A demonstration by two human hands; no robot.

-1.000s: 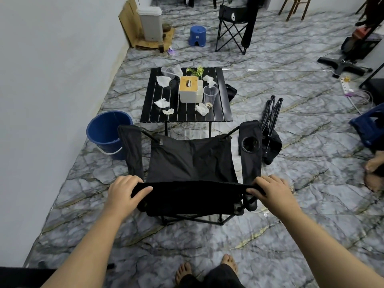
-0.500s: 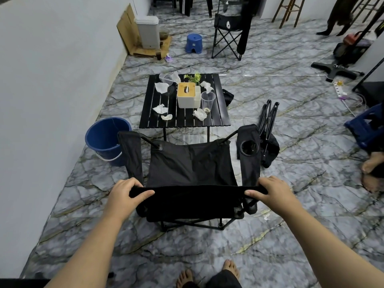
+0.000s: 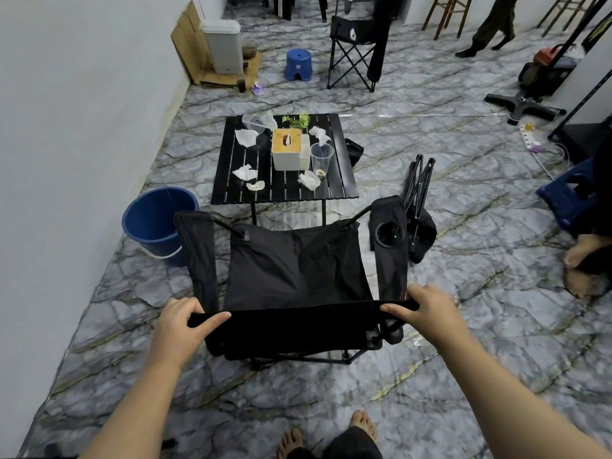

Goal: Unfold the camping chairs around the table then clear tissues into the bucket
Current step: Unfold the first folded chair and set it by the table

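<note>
A black camping chair (image 3: 294, 270) stands unfolded right in front of me, facing the black slatted table (image 3: 342, 183). My left hand (image 3: 180, 326) grips the left end of its backrest top edge, and my right hand (image 3: 430, 308) grips the right end. Several crumpled white tissues (image 3: 245, 173) lie on the table around a white tissue box (image 3: 287, 149) with a wooden lid. A blue bucket (image 3: 155, 217) sits on the floor left of the chair. A folded black chair (image 3: 418, 207) lies on the floor to the right.
Two clear plastic cups (image 3: 322, 159) and a small green plant (image 3: 298, 120) share the table. Another unfolded chair (image 3: 356, 48), a blue stool (image 3: 298, 64) and a white bin (image 3: 222, 44) stand farther back. A person's bare feet (image 3: 583, 263) are at the right edge. The wall runs along the left.
The chair has shifted a little forward toward the table, and the view has tilted up, showing more of the far room. Both hands keep their grip on the backrest.
</note>
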